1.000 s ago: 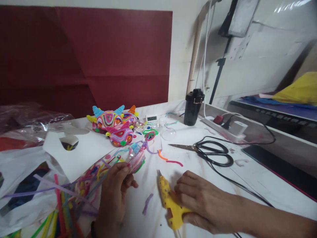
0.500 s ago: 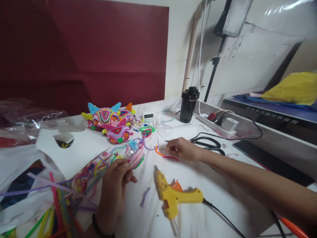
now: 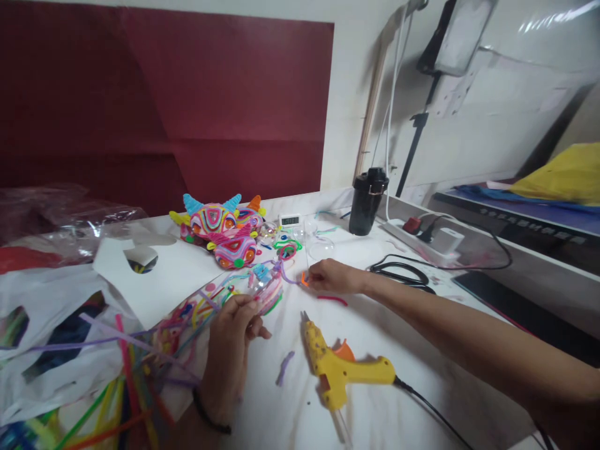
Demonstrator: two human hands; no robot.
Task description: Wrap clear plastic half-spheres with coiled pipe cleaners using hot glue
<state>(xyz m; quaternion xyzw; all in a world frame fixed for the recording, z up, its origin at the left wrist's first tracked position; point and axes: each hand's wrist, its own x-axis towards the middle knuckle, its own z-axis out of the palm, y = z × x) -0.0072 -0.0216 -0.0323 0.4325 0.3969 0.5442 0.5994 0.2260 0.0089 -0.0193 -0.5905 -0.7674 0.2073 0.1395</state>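
My left hand [image 3: 237, 337] pinches the edge of a clear plastic dome [image 3: 260, 286] partly covered with pink, white and green pipe cleaner strips. My right hand [image 3: 334, 276] is closed at a short orange pipe cleaner [image 3: 304, 279] on the table; its fingertips partly cover the piece. Just below that hand lies a red pipe cleaner piece [image 3: 332, 300]. Nearer to me rests a yellow glue gun [image 3: 344, 369], its nozzle pointing away, with a clear glue stick in its rear. A purple pipe cleaner scrap [image 3: 284, 367] sits between it and my left hand.
Finished colourful horned masks [image 3: 220, 228] are piled at the back. Loose pipe cleaners [image 3: 126, 369] and plastic bags crowd the left. A black bottle [image 3: 368, 201], a power strip [image 3: 422, 240], black-handled scissors [image 3: 403, 272] and a small digital clock [image 3: 289, 220] stand or lie beyond my right arm.
My right hand has shifted slightly left and closed over the orange pipe cleaner, covering more of it. My left hand keeps hold of the dome. The whole view has shifted a little.
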